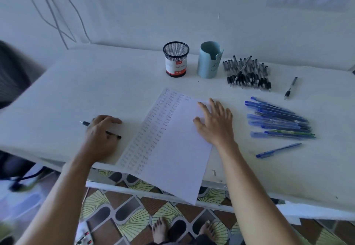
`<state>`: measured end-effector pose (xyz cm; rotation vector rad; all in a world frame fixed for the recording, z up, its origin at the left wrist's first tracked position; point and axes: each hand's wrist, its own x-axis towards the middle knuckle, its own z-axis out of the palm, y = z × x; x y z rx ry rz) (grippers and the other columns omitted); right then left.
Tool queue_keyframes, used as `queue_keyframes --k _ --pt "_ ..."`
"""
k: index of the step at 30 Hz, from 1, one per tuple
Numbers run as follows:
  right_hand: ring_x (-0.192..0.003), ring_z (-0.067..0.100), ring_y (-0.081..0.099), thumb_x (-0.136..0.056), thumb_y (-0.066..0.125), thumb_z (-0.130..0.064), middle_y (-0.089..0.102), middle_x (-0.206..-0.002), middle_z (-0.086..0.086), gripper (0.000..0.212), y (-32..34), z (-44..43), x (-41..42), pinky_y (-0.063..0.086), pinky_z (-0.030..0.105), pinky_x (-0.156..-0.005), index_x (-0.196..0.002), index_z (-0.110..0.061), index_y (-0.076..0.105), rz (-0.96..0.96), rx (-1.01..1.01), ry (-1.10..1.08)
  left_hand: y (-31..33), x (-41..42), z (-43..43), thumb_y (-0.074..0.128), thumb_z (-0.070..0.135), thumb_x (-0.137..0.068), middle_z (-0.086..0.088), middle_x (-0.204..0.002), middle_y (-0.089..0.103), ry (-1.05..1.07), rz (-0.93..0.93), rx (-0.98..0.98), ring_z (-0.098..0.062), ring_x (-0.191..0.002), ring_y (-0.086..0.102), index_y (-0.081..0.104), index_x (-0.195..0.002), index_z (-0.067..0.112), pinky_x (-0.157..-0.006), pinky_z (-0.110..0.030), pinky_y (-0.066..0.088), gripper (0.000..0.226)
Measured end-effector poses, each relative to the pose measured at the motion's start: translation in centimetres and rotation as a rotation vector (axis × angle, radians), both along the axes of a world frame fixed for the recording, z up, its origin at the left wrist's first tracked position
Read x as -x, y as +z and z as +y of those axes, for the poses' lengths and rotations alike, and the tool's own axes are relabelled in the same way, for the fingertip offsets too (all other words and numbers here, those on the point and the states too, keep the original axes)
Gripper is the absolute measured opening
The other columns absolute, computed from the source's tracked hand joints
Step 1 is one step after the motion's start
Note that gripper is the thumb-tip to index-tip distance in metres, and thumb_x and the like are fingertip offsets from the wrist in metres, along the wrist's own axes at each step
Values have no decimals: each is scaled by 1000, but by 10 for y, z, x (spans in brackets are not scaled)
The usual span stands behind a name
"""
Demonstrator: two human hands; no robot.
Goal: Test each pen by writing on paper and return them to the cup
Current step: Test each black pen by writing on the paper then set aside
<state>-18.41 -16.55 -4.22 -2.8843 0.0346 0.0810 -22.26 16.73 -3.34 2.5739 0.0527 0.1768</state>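
Black pen (84, 123) gripped in left hand (101, 129), just left of paper (172, 158). Right hand (213, 123) flat, fingers spread, pinning paper. Several cols of test marks done; mesh cup (175, 60) & blue cup (209, 60) look empty, black pens (247, 74) & blue pens (278, 122) loose on desk (96, 83).

Black wire-mesh metal cup (176, 52), paper label. Pale blue cup (208, 60): smooth matt plastic. White paper sheet (178, 148), matt. Blue translucent plastic pens (278, 122), glossy. White counter (96, 83): matt, finely textured.
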Motion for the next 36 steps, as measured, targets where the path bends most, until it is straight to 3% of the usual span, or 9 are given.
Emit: queue_keyframes --k 11,14,18,21,24,27,30,32,36 --pt "-153 23 6 -89 26 -52 10 -167 3 67 2 1 2 3 49 -121 -155 -37 26 -1 -17 -7 1 -22 -18 59 9 -99 -14 -107 72 -74 -287 39 -33 -96 68 62 -118 8 -82 -42 45 19" --pt "-153 23 6 -96 32 -49 9 -167 4 61 1 0 2 3 49 -122 -155 -36 25 -5 -9 -5 26 -23 -47 42 41 -103 -4 -87 61 -104 -188 232 -9 -71 53 57 -120 17 -67 -32 36 33" --pt "-153 24 6 -96 32 -48 9 -167 4 61 -1 0 2 2 50 -121 -155 -36 25 -19 -17 4 51 -30 -80 29 85 -81 -10 -71 55 -246 -10 441 -20 -68 50 58 -77 13 -64 -32 33 78" --pt "-153 23 4 -99 36 -46 8 -167 4 59 -3 -1 1 1 49 -122 -156 -36 24 -17 -19 10 62 -37 -108 45 65 -78 -2 -57 30 -251 -22 627 -16 -56 26 35 -63 -5 -51 -25 19 71" --pt "-153 23 4 -98 33 -49 7 -167 3 59 -3 -2 2 0 49 -122 -155 -37 23 -13 -17 15 65 -49 -127 42 36 -74 -1 -57 25 -286 -35 804 -15 -60 20 29 -57 9 -56 -32 15 35" --pt "-153 23 3 -92 23 -54 7 -167 3 65 -2 -2 2 0 50 -121 -155 -37 22 -13 -28 20 60 -66 -136 50 43 -85 -5 -65 34 -373 -34 927 -17 -66 28 54 -62 23 -63 -36 22 31" --pt "-154 23 0 -101 27 -51 4 -167 3 58 -4 -3 3 -2 50 -121 -156 -36 20 -15 -21 27 48 -84 -149 59 27 -92 -1 -67 43 -315 -71 937 -21 -63 35 67 -94 10 -61 -33 30 19" --pt "-153 24 0 -102 28 -49 4 -167 4 57 -6 -2 3 -3 50 -121 -156 -35 19 -26 -19 29 42 -95 -158 48 19 -98 3 -71 56 -255 -59 1042 -17 -62 46 70 -102 10 -60 -31 34 24" --pt "-153 27 2 -101 26 -49 6 -167 7 59 -8 -1 3 -1 53 -121 -157 -32 19 -53 3 44 30 -116 -168 21 54 -101 1 -86 66 -199 61 1190 -15 -68 56 69 -104 13 -61 -24 40 63"
